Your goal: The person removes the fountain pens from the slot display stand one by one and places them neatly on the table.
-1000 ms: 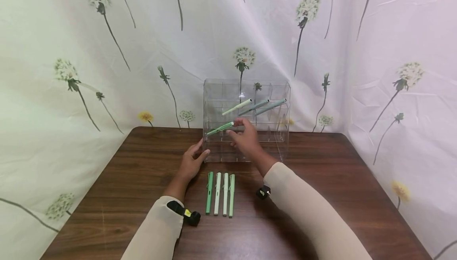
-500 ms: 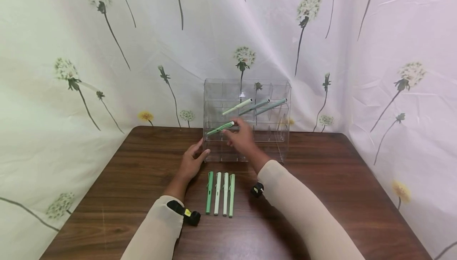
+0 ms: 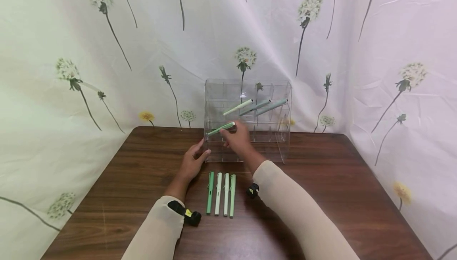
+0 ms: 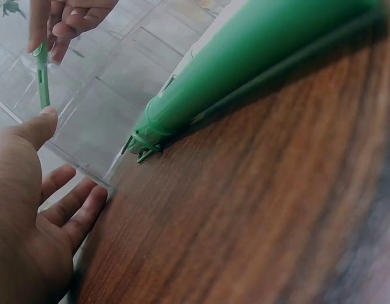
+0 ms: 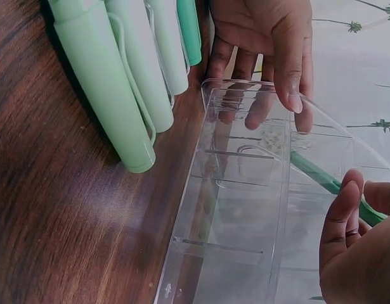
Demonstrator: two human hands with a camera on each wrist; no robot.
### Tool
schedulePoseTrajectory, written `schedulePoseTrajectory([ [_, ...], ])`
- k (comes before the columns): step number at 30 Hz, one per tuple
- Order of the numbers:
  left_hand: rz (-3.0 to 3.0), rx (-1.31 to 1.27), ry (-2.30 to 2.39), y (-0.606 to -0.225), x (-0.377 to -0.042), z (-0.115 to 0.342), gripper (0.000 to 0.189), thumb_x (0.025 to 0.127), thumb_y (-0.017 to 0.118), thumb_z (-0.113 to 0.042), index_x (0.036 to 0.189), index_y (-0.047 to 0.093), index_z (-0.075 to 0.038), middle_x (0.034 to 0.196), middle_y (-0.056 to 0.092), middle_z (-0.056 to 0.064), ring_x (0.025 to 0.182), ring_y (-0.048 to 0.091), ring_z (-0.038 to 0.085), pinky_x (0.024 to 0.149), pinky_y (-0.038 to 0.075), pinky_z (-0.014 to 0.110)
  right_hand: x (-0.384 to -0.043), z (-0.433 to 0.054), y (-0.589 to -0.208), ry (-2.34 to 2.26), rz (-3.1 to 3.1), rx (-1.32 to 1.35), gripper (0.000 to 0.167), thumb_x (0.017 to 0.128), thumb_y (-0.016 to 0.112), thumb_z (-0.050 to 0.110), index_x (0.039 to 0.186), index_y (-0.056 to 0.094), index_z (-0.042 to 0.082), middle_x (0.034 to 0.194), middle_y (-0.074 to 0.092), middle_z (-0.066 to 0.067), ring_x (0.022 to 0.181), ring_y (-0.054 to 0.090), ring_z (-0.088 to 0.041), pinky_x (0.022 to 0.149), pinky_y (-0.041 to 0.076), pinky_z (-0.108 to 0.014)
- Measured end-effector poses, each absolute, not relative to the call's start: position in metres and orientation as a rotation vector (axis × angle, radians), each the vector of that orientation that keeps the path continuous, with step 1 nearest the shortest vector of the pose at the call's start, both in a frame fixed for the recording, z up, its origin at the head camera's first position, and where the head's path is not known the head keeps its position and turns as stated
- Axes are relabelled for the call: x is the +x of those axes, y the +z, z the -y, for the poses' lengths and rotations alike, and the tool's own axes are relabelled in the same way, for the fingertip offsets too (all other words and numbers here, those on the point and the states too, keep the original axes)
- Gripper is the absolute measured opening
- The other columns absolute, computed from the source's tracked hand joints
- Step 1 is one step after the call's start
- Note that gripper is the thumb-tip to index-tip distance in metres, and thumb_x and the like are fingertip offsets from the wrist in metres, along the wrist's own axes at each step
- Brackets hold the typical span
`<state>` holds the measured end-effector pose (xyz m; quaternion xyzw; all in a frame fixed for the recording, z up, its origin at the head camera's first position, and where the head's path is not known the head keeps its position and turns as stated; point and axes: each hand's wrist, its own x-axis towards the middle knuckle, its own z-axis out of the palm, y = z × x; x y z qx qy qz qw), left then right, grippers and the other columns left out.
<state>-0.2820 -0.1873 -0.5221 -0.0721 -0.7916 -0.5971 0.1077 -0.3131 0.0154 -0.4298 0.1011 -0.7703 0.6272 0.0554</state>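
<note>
Right hand (image 3: 238, 137) pinches green pen (image 3: 225, 126) in clear rack (image 3: 264, 123), left hand (image 3: 191, 164) touches its left side, fingers relaxed, four pens (image 3: 218, 194) nearer

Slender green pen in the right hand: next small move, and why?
Probably ease the right hand off the slender green pen: it already slants in the clear plastic rack, like the three pale-to-teal pens above, while the left hand touches the rack's side.

From the head, one camera looks forward and down across the counter (image 3: 321, 165); the left wrist camera (image 3: 193, 218) and right wrist camera (image 3: 252, 191) look in close, askew, both catching the clear rack (image 3: 265, 131).
</note>
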Motion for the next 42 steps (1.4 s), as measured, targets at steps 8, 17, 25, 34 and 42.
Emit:
schedulePoseTrajectory([
  [8,2.349,-0.212,-1.741,-0.522,-0.282,0.189,0.063,0.107,0.074,-0.022,0.165,0.050,-0.016,0.155,0.059,0.023,0.135,0.064,0.038,0.109,0.051,0.044,-0.313,-0.016,-0.430,1.885,2.349,0.285,0.028,0.106,0.074,0.013,0.131,0.067,0.001,0.117,0.076,-0.023,0.053,0.062,-0.009,0.074,0.065,-0.058],
  [17,2.355,-0.201,-1.746,-0.521,-0.282,0.188,0.064,0.107,0.074,-0.021,0.166,0.049,-0.017,0.157,0.058,0.023,0.140,0.061,0.040,0.117,0.047,0.055,-0.315,-0.015,-0.432,1.892,2.352,0.257,0.025,0.105,0.076,0.015,0.126,0.069,0.002,0.114,0.076,-0.021,0.053,0.062,-0.009,0.077,0.065,-0.062],
  [25,2.367,-0.209,-1.734,-0.520,-0.280,0.188,0.065,0.107,0.074,-0.024,0.166,0.048,-0.018,0.159,0.056,0.023,0.145,0.057,0.042,0.123,0.043,0.059,-0.315,-0.019,-0.429,1.940,2.305,0.262,0.021,0.105,0.076,0.013,0.121,0.071,0.001,0.118,0.076,-0.021,0.053,0.062,-0.011,0.064,0.065,-0.046],
  [34,2.360,-0.210,-1.722,-0.524,-0.283,0.189,0.065,0.107,0.075,-0.025,0.166,0.049,-0.018,0.159,0.057,0.022,0.147,0.055,0.040,0.125,0.041,0.058,-0.310,-0.029,-0.426,1.912,2.272,0.299,0.022,0.106,0.076,0.021,0.122,0.071,0.007,0.130,0.074,-0.016,0.056,0.065,-0.012,0.065,0.064,-0.041],
  [42,2.349,-0.229,-1.733,-0.523,-0.282,0.190,0.064,0.107,0.074,-0.023,0.166,0.049,-0.016,0.158,0.057,0.023,0.146,0.056,0.041,0.123,0.042,0.058,-0.305,-0.041,-0.426,2.008,2.170,0.384,0.024,0.106,0.075,0.019,0.126,0.071,0.007,0.133,0.072,-0.018,0.056,0.065,-0.012,0.060,0.060,-0.030],
])
